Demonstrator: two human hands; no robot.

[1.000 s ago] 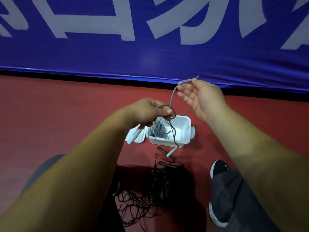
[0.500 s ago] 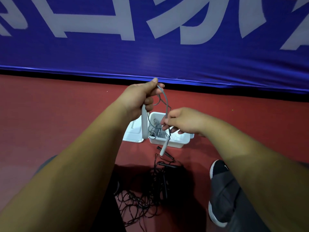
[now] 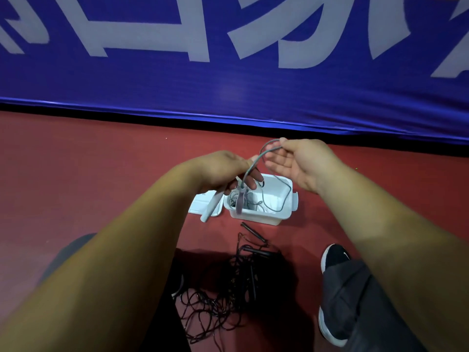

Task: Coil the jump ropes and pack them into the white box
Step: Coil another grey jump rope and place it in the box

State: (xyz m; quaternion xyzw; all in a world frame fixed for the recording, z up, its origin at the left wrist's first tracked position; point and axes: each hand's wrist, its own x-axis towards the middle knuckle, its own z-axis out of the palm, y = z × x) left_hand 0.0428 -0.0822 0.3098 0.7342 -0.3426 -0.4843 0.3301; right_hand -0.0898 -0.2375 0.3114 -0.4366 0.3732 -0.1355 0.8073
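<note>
The blue banner ahead of me carries large white characters, cropped at the top edge of my view; I cannot read them. My black shoe bears a small white curved logo.

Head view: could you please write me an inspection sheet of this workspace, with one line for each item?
Surface: red floor, in shadow near the person.
Job's things: white box open on the floor with grey cord inside; grey jump rope held above it; black jump ropes tangled on the floor, nearer the person.
Clutter: white lid flat on the floor beside the box.
Hands: left hand grips the grey rope's handle and cord; right hand pinches the cord higher up.
Cables: nothing seen, apart from the ropes.
Surroundings: blue banner with white characters behind; black shoe to the right of the tangle.
</note>
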